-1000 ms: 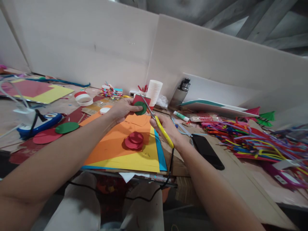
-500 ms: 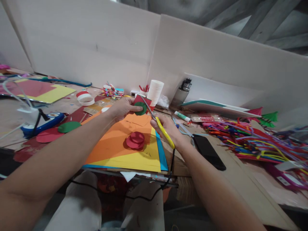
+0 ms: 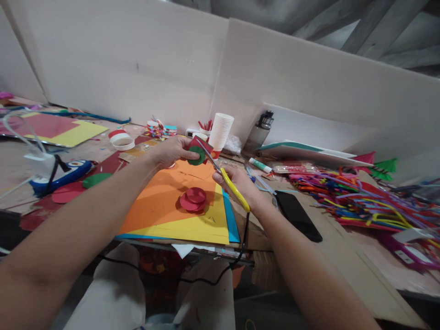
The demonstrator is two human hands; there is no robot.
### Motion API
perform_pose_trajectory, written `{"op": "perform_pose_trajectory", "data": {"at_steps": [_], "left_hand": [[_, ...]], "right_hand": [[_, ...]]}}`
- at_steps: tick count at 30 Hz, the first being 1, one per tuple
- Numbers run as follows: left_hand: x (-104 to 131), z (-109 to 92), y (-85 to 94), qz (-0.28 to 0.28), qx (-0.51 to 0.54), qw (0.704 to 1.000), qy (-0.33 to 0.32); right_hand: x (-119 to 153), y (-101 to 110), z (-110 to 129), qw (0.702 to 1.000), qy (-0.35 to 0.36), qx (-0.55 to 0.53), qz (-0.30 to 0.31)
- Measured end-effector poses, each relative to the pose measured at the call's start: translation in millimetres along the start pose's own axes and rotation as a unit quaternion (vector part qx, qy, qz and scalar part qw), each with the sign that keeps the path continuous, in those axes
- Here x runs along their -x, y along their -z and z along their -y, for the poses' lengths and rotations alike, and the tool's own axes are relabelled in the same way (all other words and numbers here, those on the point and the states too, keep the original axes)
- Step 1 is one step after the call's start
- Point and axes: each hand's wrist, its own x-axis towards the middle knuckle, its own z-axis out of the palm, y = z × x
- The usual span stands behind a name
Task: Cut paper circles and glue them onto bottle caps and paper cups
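Observation:
My left hand [image 3: 175, 152] pinches a piece of red paper [image 3: 197, 140] together with a green paper circle [image 3: 196, 156] that lies over it. Yellow-handled scissors [image 3: 234, 189] are gripped in my right hand [image 3: 237, 179], their blades at the red paper's right edge beside the green circle. Below both hands, a small stack of red paper circles [image 3: 193, 200] rests on orange paper [image 3: 151, 201], which overlaps a yellow sheet [image 3: 192, 230] and a blue sheet [image 3: 231, 217].
A stack of white paper cups [image 3: 221, 133] stands behind my hands. To the right are a black phone [image 3: 298, 215], a glue stick [image 3: 260, 165] and a heap of coloured pipe cleaners [image 3: 364, 201]. At left sit a blue glue gun-like device [image 3: 62, 176] and tape rolls [image 3: 123, 143].
My left hand has shifted slightly left, turning the red paper and green circle a little. The scissors stay at the red paper, with my right hand nearly in place.

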Motion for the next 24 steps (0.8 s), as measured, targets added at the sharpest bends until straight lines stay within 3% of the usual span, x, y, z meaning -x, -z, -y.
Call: {"op": "perform_pose_trajectory", "data": {"at_steps": [5, 8, 11, 14, 18, 21, 24], "left_hand": [[0.3, -4.3, 7.5, 0.04, -0.062, 0.997, 0.016], [-0.5, -4.7, 10.7, 0.037, -0.102, 0.994, 0.013], [-3.6, 0.4, 14.4, -0.001, -0.113, 0.994, 0.009], [-8.8, 9.0, 21.6, -0.085, -0.097, 0.992, -0.002], [-11.3, 11.9, 27.9, -0.125, -0.057, 0.99, -0.041], [-6.1, 3.0, 18.2, -0.081, -0.067, 0.993, -0.057], [0.0, -6.0, -2.2, -0.015, -0.144, 0.988, -0.048]], "right_hand": [[0.6, -0.5, -0.6, 0.999, -0.02, 0.021, 0.015], [1.3, -1.8, -0.1, 0.999, -0.019, 0.029, 0.019], [1.8, -1.8, -1.4, 0.999, -0.013, 0.038, 0.036], [0.8, 0.2, -7.9, 0.998, -0.011, 0.052, 0.03], [-2.3, 2.0, -17.6, 0.997, -0.017, 0.028, -0.068], [-3.9, -0.4, -16.2, 0.984, -0.005, -0.079, -0.161], [-5.3, -6.2, -9.1, 0.957, 0.032, -0.22, -0.185]]}}
